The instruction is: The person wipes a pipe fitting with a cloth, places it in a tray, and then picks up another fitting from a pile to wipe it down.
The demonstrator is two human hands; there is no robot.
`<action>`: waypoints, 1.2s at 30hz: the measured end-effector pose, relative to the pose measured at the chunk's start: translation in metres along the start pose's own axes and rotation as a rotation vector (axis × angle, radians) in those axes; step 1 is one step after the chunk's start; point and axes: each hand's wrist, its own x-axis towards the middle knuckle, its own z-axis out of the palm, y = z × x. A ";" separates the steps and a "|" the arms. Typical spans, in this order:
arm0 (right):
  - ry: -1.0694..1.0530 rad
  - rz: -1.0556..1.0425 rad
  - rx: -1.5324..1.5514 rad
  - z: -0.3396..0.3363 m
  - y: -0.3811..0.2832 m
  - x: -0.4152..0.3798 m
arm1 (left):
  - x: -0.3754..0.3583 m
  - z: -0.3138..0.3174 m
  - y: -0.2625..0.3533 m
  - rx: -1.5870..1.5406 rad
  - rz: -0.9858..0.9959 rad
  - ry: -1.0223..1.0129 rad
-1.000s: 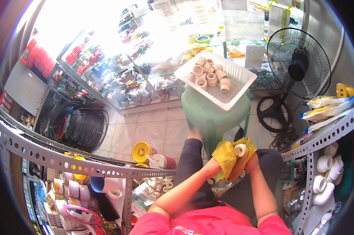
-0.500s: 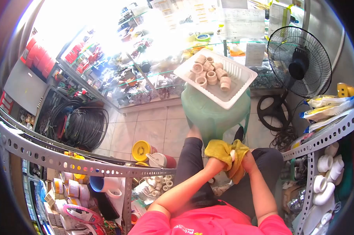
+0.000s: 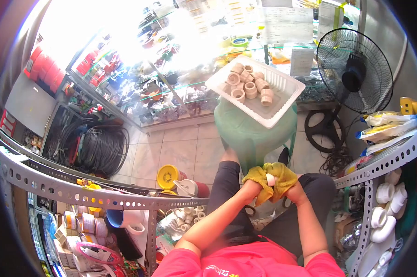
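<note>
A mustard-yellow cloth [image 3: 284,179] is bunched between my two hands, above my lap. A small whitish pipe fitting [image 3: 270,179] shows in its folds. My left hand [image 3: 250,189] is closed on the cloth's left side, and my right hand [image 3: 294,191] grips its right side. Cloth covers most of the fingertips, so which fingers press on the fitting is hidden. In front of me, a white plastic tray [image 3: 286,98] sits on a green stool [image 3: 254,134]. Several beige pipe fittings [image 3: 251,90] are heaped inside the tray.
A black standing fan [image 3: 354,74] is at the right. Perforated metal shelving [image 3: 102,199] runs along both sides, with white fittings [image 3: 379,224] on the right. Buckets with a yellow lid [image 3: 168,177] stand on the floor. Coiled black hose [image 3: 102,147] lies at the left.
The cloth has been turned and refolded around the fitting, with its hanging end drawn up. More of the fitting's end now faces up. Tray and stool look unchanged.
</note>
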 end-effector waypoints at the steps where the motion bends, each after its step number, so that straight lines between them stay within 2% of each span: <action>1: 0.001 -0.009 -0.011 0.003 -0.003 -0.001 | -0.003 0.002 0.008 -0.116 -0.096 -0.041; 2: 0.002 -0.018 -0.022 0.004 -0.005 -0.002 | -0.006 0.002 0.013 -0.233 -0.192 -0.084; 5: 0.135 -0.117 -0.033 0.002 0.020 -0.002 | -0.012 0.002 0.016 -0.116 -0.128 -0.058; 8: 0.160 -0.188 0.101 0.003 0.008 0.002 | 0.005 0.001 -0.017 0.843 0.545 0.217; 11: 0.163 -0.120 0.230 -0.005 0.013 0.007 | -0.012 0.026 0.023 1.710 0.388 0.251; 12: 0.150 -0.111 0.213 -0.002 0.010 0.006 | -0.015 0.019 0.019 1.285 0.719 0.311; 15: 0.136 -0.112 0.096 0.008 0.000 0.005 | -0.018 0.021 0.020 1.188 0.648 0.221; 18: 0.181 -0.158 -0.122 0.005 0.011 0.000 | 0.000 0.012 -0.026 1.722 0.695 0.359; 21: 0.209 -0.191 -0.240 -0.014 0.054 -0.005 | 0.004 0.014 -0.041 1.744 0.555 0.286; 23: 0.277 -0.227 -0.258 -0.017 0.069 -0.004 | 0.015 0.011 -0.053 1.497 0.518 0.239; 24: 0.309 -0.149 -0.093 -0.020 0.074 -0.002 | 0.018 0.009 -0.057 1.375 0.495 0.214; 26: 0.373 0.011 0.243 -0.024 0.085 -0.001 | 0.002 0.019 -0.029 1.441 0.555 0.140; 27: 0.352 0.005 0.294 -0.020 0.078 -0.002 | -0.002 0.022 -0.018 1.472 0.591 0.100; 29: 0.311 -0.007 0.391 -0.011 0.054 -0.006 | 0.002 0.010 -0.039 1.322 0.738 0.101; 30: 0.255 -0.008 0.541 -0.013 0.049 -0.005 | 0.003 0.005 -0.050 1.244 0.807 0.104; 32: 0.138 -0.011 0.842 -0.017 0.040 0.000 | -0.002 0.000 -0.065 0.795 0.696 0.156; 33: 0.102 -0.024 0.876 -0.018 0.032 0.001 | -0.005 -0.002 -0.068 0.572 0.631 0.178; 34: 0.065 -0.035 0.910 -0.019 0.022 0.000 | -0.015 -0.004 -0.050 0.822 0.738 0.161; 36: 0.050 0.001 0.981 -0.024 0.024 -0.001 | -0.014 -0.016 -0.040 0.863 0.689 0.069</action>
